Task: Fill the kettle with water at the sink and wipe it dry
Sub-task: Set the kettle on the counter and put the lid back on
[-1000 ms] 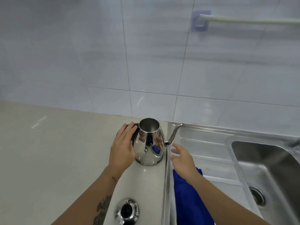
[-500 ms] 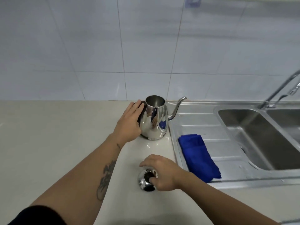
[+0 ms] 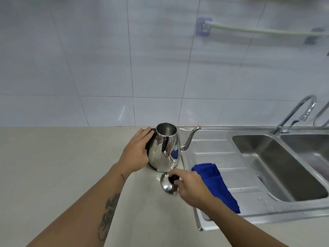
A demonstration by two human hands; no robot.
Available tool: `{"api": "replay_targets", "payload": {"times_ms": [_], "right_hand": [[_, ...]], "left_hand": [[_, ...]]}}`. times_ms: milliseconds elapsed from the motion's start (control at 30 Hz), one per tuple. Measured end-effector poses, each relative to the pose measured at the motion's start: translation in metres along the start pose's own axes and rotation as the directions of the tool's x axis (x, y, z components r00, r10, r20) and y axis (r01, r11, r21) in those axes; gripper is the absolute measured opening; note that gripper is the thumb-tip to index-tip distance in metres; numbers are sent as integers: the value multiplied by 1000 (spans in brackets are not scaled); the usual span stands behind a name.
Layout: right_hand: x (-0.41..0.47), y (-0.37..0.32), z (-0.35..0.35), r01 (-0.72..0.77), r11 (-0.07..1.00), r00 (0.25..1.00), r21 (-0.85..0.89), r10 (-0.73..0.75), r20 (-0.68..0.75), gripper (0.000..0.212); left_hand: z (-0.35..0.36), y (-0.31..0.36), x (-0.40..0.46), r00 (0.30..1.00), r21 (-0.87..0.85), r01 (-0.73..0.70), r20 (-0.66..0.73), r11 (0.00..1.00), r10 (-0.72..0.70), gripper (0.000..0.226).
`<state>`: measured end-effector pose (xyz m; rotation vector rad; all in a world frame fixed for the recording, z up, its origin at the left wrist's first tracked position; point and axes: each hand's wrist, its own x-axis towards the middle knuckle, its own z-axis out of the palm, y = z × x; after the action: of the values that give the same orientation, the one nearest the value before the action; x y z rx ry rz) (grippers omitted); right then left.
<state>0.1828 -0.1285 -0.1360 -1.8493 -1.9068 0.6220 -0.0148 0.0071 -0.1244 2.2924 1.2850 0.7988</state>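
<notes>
Steel kettle (image 3: 164, 150) upright on table (image 3: 53, 166), beside sink (image 3: 277, 164), lid off. Left hand (image 3: 137, 151) fingers wrapped on black handle. Right hand (image 3: 191, 187) fingers pinch lid (image 3: 168, 183) knob. Polished shell likely slippery; carry by handle.

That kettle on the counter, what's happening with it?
A person stands at a kitchen counter beside a steel sink. Their left hand is wrapped on the dark handle side of a shiny kettle, which stands upright and open-topped on the counter. Their right hand grips the kettle's lid by its black knob, just in front of the kettle. A folded blue cloth lies on the drainboard. No water runs from the tap.
</notes>
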Motion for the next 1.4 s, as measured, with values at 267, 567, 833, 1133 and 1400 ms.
{"api": "replay_targets", "payload": {"times_ms": [267,567,833,1133,1400], "right_hand": [[80,-42,-77,131,979,902,153,-53,-429,27],[134,-65,-72,59,969,945,-238,-131,-301,29],[141,-61,-69,58,948,959,-312,-139,-246,32],[137,-56,-64,69,966,953,-249,-137,-269,37],[141,-52,-63,101,945,964,-312,-170,-204,38]], "left_hand": [[2,3,8,991,-72,91,-92,993,-97,70],[4,2,9,988,-99,113,-89,989,-122,72],[4,2,8,987,-99,115,-99,988,-125,74],[5,2,7,987,-96,110,-107,989,-120,73],[9,4,8,982,-84,119,-134,989,-130,71]]}}
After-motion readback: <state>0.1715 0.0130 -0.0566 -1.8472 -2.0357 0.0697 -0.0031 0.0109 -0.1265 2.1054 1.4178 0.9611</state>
